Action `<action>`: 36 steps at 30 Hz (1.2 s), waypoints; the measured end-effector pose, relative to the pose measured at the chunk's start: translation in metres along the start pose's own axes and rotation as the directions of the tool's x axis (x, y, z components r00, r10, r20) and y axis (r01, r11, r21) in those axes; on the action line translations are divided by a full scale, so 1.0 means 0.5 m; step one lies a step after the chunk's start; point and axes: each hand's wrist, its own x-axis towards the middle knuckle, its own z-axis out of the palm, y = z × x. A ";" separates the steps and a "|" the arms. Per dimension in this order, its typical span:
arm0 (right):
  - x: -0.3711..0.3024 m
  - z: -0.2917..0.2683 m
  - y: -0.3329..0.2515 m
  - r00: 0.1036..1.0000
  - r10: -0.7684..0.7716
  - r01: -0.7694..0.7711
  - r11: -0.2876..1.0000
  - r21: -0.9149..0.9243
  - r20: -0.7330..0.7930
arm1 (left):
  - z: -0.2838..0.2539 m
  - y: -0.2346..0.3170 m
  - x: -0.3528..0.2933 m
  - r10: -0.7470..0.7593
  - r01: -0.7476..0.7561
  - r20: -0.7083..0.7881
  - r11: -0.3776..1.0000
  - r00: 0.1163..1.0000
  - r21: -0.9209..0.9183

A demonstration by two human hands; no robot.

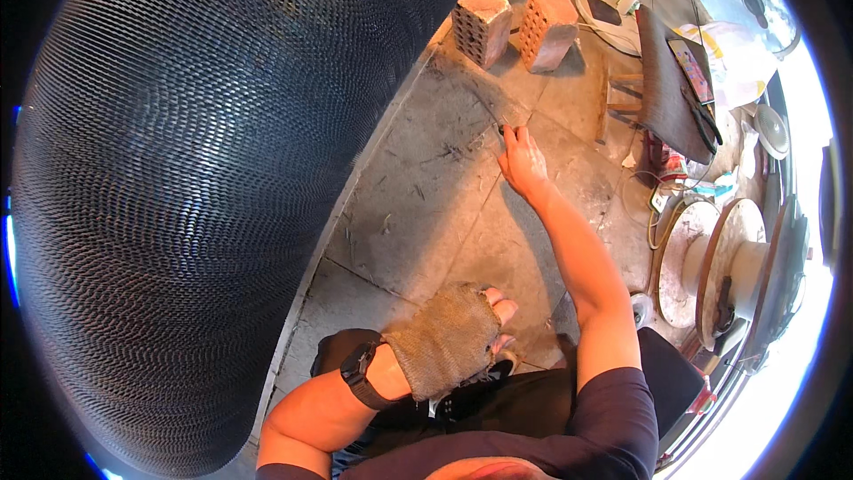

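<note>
- At 9 to 10 o'clock, a huge dark mass of ridged mesh (240,169) bulges across the frame, its top edge cut off; its underside cannot be seen.
- At 7 o'clock, a black wristwatch (362,375) circles the left wrist, its face turned mostly out of sight.
- At 6 o'clock, the left hand (446,338) lies over the lap, its palm and back covered by a coarse brown cloth wrap (435,347). Bare fingertips curl from the edge; whether they hold anything, one cannot tell.
- Just past 12 o'clock, a thin rod-like tool (490,113) hangs over the tiled floor (400,178), well apart from the wrapped hand. Its long axis runs from 5 to 11 o'clock, tip aimed toward 11; that far end fades against a dark smudge, and most of the handle is lost inside the grip.
- Between 12 and 1 o'clock, two perforated bricks (551,31) stand side by side, slightly apart, beyond the tool.
- At 2 o'clock, the bare right hand (522,163) closes its fingers around the tool's dark handle, leaving little gap.
- Farther out at 2 o'clock, a phone (691,71) rests on a dark-topped stool (665,93), most of its legs hidden.
- At 3 o'clock, wooden spools (718,271) crowd the bright rim, partly overlapping, their far side hard to read.
</note>
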 end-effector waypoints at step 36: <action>-0.398 -0.315 -0.155 0.975 -0.168 0.152 0.982 0.114 0.148 | 0.024 -0.317 0.121 -0.459 -0.078 -0.079 0.022 0.885 -0.997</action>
